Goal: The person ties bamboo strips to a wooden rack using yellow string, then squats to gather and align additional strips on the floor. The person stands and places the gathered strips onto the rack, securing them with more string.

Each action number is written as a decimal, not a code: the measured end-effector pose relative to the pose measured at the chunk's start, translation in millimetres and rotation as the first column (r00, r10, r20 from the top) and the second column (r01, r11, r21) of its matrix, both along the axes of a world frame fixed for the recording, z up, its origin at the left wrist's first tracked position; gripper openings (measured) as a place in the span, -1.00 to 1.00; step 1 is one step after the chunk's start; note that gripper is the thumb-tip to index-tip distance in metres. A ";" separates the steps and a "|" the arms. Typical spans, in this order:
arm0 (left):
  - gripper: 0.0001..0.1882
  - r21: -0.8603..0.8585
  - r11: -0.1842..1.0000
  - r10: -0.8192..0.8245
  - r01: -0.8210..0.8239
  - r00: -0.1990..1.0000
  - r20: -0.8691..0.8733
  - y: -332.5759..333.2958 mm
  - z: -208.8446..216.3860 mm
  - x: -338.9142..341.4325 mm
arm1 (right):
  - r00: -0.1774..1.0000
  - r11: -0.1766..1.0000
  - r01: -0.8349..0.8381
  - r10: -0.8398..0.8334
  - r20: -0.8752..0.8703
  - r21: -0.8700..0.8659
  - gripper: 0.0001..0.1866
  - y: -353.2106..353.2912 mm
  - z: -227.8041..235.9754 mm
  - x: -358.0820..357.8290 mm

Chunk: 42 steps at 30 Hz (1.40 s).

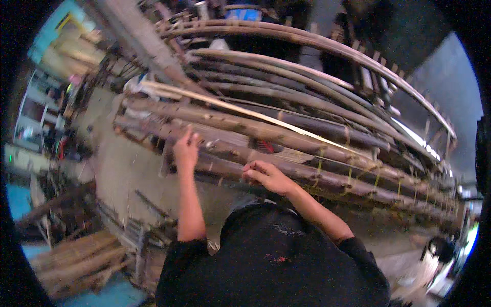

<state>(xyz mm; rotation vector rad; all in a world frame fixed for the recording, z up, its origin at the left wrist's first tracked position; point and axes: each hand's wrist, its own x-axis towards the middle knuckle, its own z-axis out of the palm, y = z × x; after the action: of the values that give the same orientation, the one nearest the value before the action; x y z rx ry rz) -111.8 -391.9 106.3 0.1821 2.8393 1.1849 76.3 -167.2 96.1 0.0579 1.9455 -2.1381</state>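
Note:
Two long brown wooden poles run side by side in front of me, the far pole (240,124) and the near pole (302,170), like a ladder lying down. My left hand (187,147) is raised over the near pole toward its left end, fingers drawn together and somewhat blurred. To its right, my right hand (266,176) is held at the near pole's edge with fingers curled in and thumb pressed against them. Whatever either hand pinches is too small to make out. Thin yellow ties (319,166) circle the near pole farther right.
A pale wooden strip (255,116) lies slantwise along the poles. Behind are stacked long poles (286,84) and a curved ladder (307,38). A small red item (267,146) shows between the poles. Cut timber (76,258) lies at the lower left; a concrete post (138,43) leans in view.

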 end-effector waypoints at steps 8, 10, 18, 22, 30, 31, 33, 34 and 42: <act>-0.67 -0.079 0.996 0.027 -0.046 0.974 -0.223 -22.4 -104.9 -48.9 | 0.906 0.818 0.420 -0.404 -0.129 0.392 -0.73 116.2 -7.3 51.0; -0.61 -0.054 0.993 0.086 -0.101 0.968 -0.235 -10.2 -115.9 -48.1 | 0.718 0.452 0.681 -0.565 -0.405 0.577 -0.72 178.8 1.5 77.8; -0.47 0.171 0.912 0.409 -0.373 0.859 -0.308 10.1 -126.9 -26.4 | 0.499 -0.204 0.262 -0.808 -0.313 0.943 -0.66 325.4 -30.6 179.4; -0.50 0.055 0.883 0.451 -0.466 0.811 -0.373 13.8 -106.6 -24.5 | 0.540 -0.380 0.054 -0.767 -0.347 0.923 -0.46 327.2 -28.1 185.5; -0.59 0.274 0.921 0.358 -0.277 0.878 -0.316 33.3 -76.0 -30.1 | 0.782 0.325 -0.205 -0.513 0.354 0.923 -0.41 347.1 -76.0 105.0; -0.63 0.324 0.913 0.356 -0.248 0.871 -0.338 36.2 -69.4 -28.0 | 0.802 0.238 -0.273 -0.478 0.357 0.932 -0.43 334.9 -60.2 91.7; -0.65 0.368 0.912 0.311 -0.182 0.891 -0.330 43.5 -63.5 -25.0 | 0.842 0.180 -0.241 -0.450 0.298 0.954 -0.50 312.9 -28.6 81.8; -0.66 0.390 0.909 0.283 -0.148 0.906 -0.315 55.6 -58.8 -14.8 | 0.872 0.254 -0.108 -0.440 0.214 0.961 -0.53 310.3 -29.4 86.4; -0.75 0.550 0.777 -0.227 0.305 0.952 -0.207 167.2 -56.5 45.8 | 0.788 0.456 0.554 -0.557 -0.262 0.697 -0.64 245.4 6.1 82.4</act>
<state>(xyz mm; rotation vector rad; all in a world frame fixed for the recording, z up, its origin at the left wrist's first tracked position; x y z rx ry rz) -66.0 -224.7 49.8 0.6880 2.3280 1.9787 158.7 78.2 102.3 0.9899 2.9769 -1.3633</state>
